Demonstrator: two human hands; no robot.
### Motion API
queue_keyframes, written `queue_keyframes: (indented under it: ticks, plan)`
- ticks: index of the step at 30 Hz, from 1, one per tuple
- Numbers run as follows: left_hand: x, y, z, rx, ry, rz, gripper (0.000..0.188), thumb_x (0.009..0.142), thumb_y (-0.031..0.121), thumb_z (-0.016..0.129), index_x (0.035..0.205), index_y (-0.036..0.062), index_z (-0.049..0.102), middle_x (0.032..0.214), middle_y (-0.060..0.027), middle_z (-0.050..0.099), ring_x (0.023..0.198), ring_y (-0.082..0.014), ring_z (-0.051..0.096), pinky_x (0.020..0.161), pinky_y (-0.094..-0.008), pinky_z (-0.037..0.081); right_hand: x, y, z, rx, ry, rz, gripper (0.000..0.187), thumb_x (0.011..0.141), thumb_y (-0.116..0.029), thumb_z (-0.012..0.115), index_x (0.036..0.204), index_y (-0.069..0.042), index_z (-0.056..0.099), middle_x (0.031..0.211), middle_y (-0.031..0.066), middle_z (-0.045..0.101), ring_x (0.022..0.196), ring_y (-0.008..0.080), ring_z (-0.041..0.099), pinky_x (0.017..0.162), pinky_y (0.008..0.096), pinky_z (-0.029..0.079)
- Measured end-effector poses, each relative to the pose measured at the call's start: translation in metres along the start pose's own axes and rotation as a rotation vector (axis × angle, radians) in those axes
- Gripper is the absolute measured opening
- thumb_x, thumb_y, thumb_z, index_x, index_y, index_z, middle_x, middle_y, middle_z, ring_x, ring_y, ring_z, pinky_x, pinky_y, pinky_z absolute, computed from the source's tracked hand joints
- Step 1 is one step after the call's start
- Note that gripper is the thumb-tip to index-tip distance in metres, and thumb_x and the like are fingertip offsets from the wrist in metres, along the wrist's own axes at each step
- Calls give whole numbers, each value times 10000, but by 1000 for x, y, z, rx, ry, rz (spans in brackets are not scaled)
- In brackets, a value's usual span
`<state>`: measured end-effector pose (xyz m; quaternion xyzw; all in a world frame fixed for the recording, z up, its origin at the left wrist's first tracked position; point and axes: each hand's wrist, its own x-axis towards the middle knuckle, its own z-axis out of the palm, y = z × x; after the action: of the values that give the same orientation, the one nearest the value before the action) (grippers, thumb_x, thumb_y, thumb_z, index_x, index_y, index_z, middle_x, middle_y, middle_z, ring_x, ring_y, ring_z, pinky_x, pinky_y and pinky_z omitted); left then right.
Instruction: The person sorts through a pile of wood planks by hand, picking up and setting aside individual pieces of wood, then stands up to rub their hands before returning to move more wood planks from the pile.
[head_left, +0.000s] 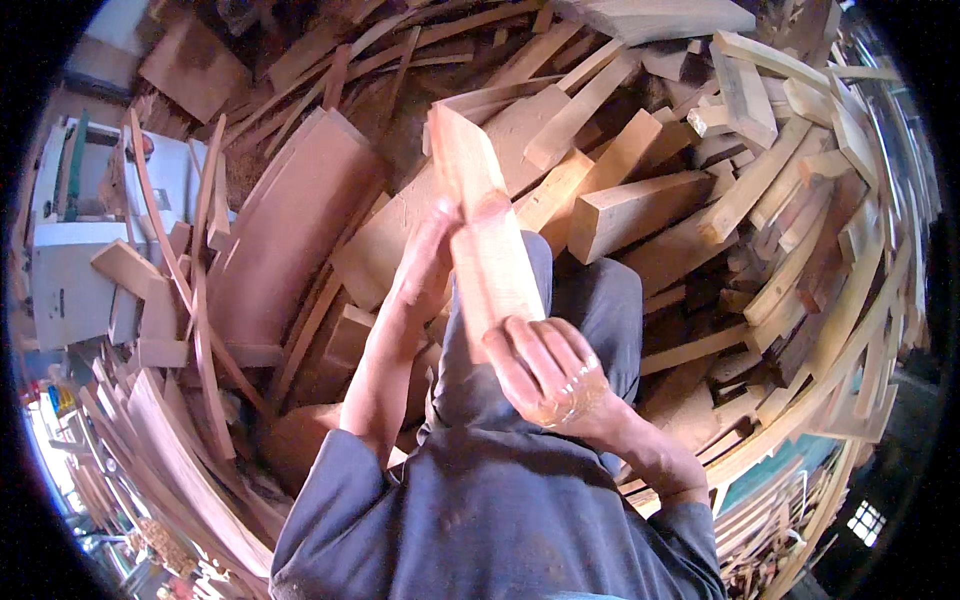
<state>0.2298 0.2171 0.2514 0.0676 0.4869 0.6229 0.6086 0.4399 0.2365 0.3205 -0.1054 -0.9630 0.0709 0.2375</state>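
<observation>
A pale, thick piece of wood (497, 268) reaches from above my lap away from me, tilted slightly to the left. My left hand (436, 235) is closed on its left edge around the middle; most of those fingers are hidden or blurred. Over the near end lies my right hand (545, 370), its fingers bent across the top face and gripping it. Something clear and shiny is wrapped round the back of the right hand near the wrist. Beneath the wood are my knees (605, 300) in dark trousers.
Wood offcuts (640, 215) lie heaped in front and to the right. A wide reddish board (300, 225) leans at the left, with thin curved strips (200, 290) beside it. Farther left stands a white cabinet-like thing (75, 265). Long bent strips (840, 360) curve along the right.
</observation>
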Motion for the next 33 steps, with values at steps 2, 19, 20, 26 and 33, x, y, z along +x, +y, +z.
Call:
queue_keyframes:
  ticks: [2, 19, 20, 26, 33]
  plan:
    - [3, 7, -7, 69, -54, -59, 723, 990, 499, 526, 1534, 29, 453, 1434, -147, 605, 1268, -278, 609, 1097, -411, 466, -3, -3, 5, 109, -13, 39, 333, 852, -165, 693, 1148, -13, 681, 1084, 152, 683, 891, 240, 675, 794, 357, 575]
    - [25, -19, -11, -209, -102, 19, 825, 695, 174, 665, 1486, 64, 457, 1300, -158, 640, 1183, -345, 633, 1081, -515, 494, -66, 37, 22, 1339, -66, 1159, 416, 1075, -213, 528, 1393, 54, 550, 1261, 78, 665, 1145, 153, 600, 1024, 326, 468]
    - [25, -21, -10, -222, -70, 21, 821, 692, 170, 667, 1481, 64, 463, 1297, -156, 641, 1184, -345, 633, 1079, -517, 495, -71, 35, 28, 1369, -41, 1168, 407, 1075, -198, 520, 1393, 55, 549, 1274, 83, 660, 1144, 159, 602, 1036, 336, 469]
    - [33, -28, -31, -288, 81, -51, 607, 765, 85, 636, 1353, 30, 497, 1195, -154, 641, 1099, -307, 664, 1033, -473, 529, -109, 34, 51, 1116, 40, 1195, 369, 1050, -178, 591, 1356, 28, 581, 1162, 98, 717, 1019, 166, 670, 932, 335, 541]
    - [31, -3, -27, -59, 299, 115, 558, 809, 81, 630, 1348, -23, 529, 1236, -154, 662, 1099, -294, 672, 1032, -413, 521, -134, 49, 42, 191, 105, 762, 303, 911, -118, 690, 1184, 4, 644, 1006, 177, 702, 904, 377, 659, 819, 473, 532]
